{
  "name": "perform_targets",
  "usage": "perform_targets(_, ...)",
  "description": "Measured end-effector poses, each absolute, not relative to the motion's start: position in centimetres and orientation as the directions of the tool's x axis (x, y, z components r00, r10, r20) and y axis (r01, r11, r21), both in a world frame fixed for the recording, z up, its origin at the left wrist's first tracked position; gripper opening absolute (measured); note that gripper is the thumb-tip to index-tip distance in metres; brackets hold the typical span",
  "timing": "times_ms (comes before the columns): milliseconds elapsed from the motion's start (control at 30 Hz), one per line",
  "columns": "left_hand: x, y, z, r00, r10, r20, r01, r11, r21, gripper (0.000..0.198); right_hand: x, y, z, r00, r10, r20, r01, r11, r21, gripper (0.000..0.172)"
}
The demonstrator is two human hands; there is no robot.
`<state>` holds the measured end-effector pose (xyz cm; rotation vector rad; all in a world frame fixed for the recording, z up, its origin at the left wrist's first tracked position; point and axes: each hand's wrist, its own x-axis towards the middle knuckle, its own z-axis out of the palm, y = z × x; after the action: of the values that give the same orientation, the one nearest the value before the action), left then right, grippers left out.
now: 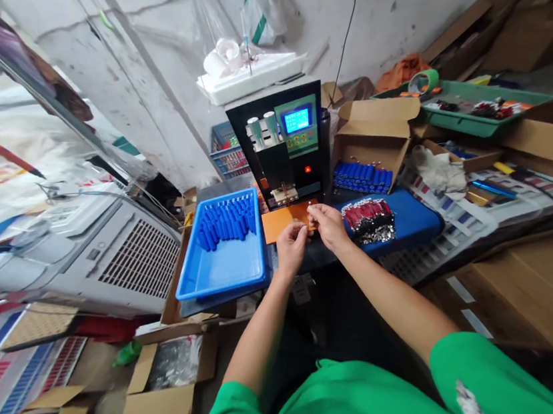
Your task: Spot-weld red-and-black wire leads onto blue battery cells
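Observation:
My left hand (291, 247) is closed in a pinch over the front of an orange board (277, 224). Beside it, my right hand (328, 226) is pinched too, with a tiny pale tip showing above the fingers; what either hand holds is too small to name. Just behind them stands a black spot-welding machine (238, 119) with a lit blue screen (297, 120) and its welding head (285, 194) low at the front. To the left, a blue tray (219, 278) holds many blue cylindrical cells (228, 221). Red and black leads with metal tabs (368, 218) lie in rows by my right hand.
A blue cushion-like pad (416, 213) lies under the leads. Behind it, a cardboard box (372, 129) holds more blue cells (363, 176). A green tray (497, 119) sits farther right. White foam (251, 79) rests on the machine, and a grey air cooler (91, 256) stands left.

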<state>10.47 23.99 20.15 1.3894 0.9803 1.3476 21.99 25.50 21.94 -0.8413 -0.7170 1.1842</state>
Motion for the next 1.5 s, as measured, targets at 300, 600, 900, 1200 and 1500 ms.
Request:
perform_targets(300, 7.8, 23.9, 20.6, 0.173, 0.968, 0.183, -0.053, -0.176, 0.983, 0.038, 22.4, 24.7, 21.9, -0.120, 0.975, 0.186, -0.181, 0.163, -0.970, 0.034)
perform_targets(600, 5.8, 23.2, 20.7, 0.248, 0.957, 0.152, 0.153, -0.194, 0.969, 0.028, 22.3, 25.1, 21.3, -0.190, 0.959, 0.210, -0.031, 0.208, -0.978, 0.028)
perform_targets(900, -3.1, 29.1, 21.8, -0.176, 0.948, 0.267, 0.784, -0.029, 0.620, 0.030, 21.9, 27.6, 19.1, 0.077, 0.982, 0.172, -0.101, 0.179, -0.979, 0.035)
perform_targets(1200, -3.4, 31.7, 19.9, 0.039, 0.985, 0.166, 0.837, -0.123, 0.534, 0.054, 22.1, 28.2, 18.8, 0.085, 0.984, 0.154, -0.150, 0.165, -0.975, 0.035)
perform_targets(1500, -4.3, 31.4, 19.3, -0.052, 0.996, 0.077, 0.581, -0.033, 0.813, 0.023, 22.1, 28.4, 18.9, 0.117, 0.989, 0.086, -0.258, 0.114, -0.959, 0.037)
